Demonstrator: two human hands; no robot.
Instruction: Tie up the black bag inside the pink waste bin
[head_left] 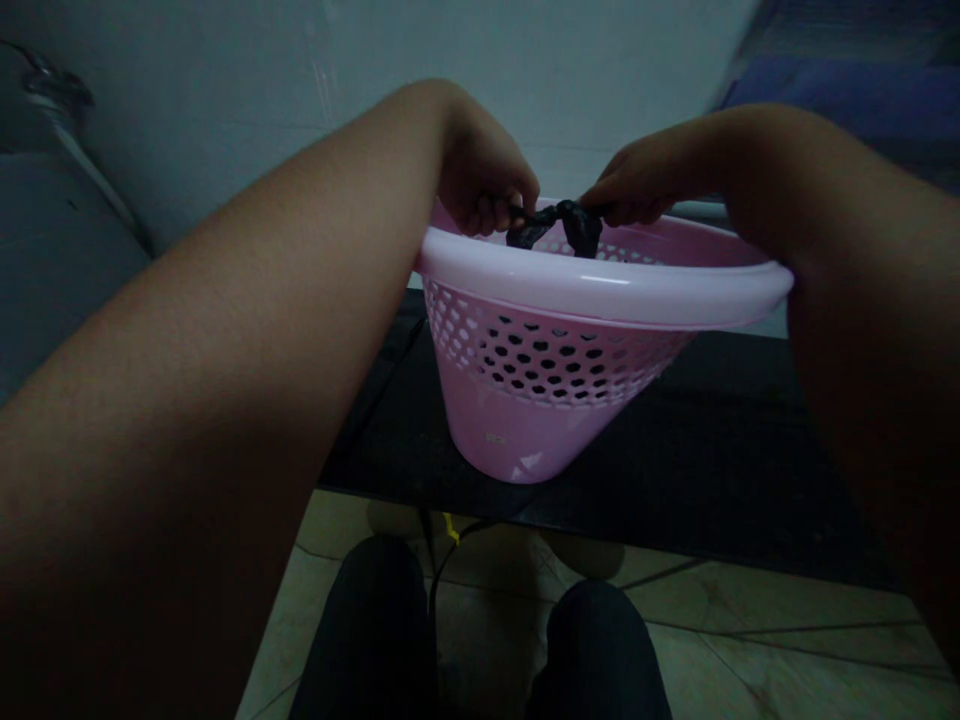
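Note:
A pink plastic basket (592, 285) with rows of holes in its side stands in front of me. Over its opening, my left hand (491, 185) is closed on one end of a twisted, crumpled black plastic bag (582, 229). The other end is pinched in my right hand (636, 182), with the fingertips partly turned away from view. Between the two hands the black plastic bunches into what looks like a knot. The basket's front rim hides the lower part of the bag and whatever else is inside.
Beneath the basket is a dark bench top (720, 450), with a pale wall (585, 80) behind. A black cord with a yellow piece (451, 528) hangs by the bench's front edge. At the left is a blurred pipe fitting (56, 90), and a purple-blue object (847, 95) is at the upper right.

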